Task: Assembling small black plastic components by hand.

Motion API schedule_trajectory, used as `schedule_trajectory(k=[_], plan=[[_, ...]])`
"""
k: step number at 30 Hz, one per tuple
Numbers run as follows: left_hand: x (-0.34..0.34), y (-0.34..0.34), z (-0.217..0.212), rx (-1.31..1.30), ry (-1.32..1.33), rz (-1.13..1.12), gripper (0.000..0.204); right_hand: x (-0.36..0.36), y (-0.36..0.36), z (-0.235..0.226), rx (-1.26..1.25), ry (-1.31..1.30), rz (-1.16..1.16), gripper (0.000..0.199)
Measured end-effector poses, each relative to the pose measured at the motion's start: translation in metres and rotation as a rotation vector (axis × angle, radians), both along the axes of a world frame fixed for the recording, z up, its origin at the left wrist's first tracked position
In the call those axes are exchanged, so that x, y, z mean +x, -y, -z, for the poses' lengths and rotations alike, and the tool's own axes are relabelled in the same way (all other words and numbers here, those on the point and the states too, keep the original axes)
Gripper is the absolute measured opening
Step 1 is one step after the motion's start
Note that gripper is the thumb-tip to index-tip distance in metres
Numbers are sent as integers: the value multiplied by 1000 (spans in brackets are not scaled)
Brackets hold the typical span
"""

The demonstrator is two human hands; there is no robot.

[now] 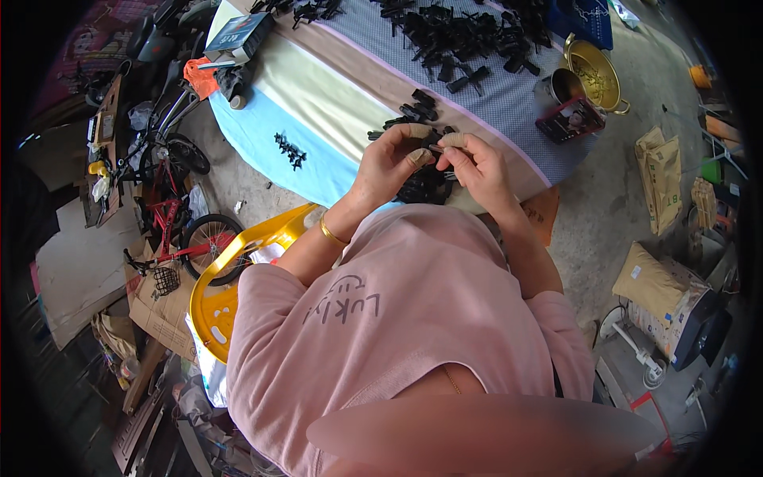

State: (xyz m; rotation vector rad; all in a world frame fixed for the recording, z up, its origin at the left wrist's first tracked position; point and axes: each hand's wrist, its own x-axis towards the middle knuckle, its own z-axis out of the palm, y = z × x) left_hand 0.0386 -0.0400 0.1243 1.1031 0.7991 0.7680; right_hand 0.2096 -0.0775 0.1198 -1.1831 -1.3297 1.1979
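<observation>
My left hand (385, 165) and my right hand (482, 168) meet over the near edge of the cloth-covered table (310, 67). Tan coverings wrap some of the fingertips. Both hands are closed in a pinch around a small black part (434, 143), mostly hidden by the fingers. Black pieces (424, 189) are bunched below the hands, close to my body. Just beyond the fingers lie more black parts (420, 107). A large heap of black parts (469, 40) covers the far side, and several small black pieces (291, 151) sit on the light blue stripe to the left.
At the table's right stand a gold two-handled pot (610, 75) holding small pieces, a metal cup (566, 84) and a dark red box (569, 122). A blue-white box (241, 36) lies far left. A yellow plastic chair (208, 306) and red bicycle (165, 226) are left of me.
</observation>
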Motion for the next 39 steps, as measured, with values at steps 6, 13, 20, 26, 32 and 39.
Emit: schedule_trajectory(k=[6, 13, 20, 26, 32, 39], plan=[[1, 3, -3, 111, -155, 0, 29, -3, 0, -1, -39, -24, 4, 13], [6, 6, -2, 89, -61, -101, 23, -6, 1, -9, -88, -68, 21, 12], [5, 7, -2, 613, -409, -117, 21, -3, 4, -1, -169, 82, -30, 12], [7, 10, 6, 596, -430, -80, 23, -5, 10, 17, -142, 55, 55, 12], [4, -9, 2, -315, 139, -167, 28, 7, 9, -6, 0, 164, 119, 18], [4, 1, 8, -553, 321, 101, 28, 1, 10, -8, 228, 84, 121, 11]])
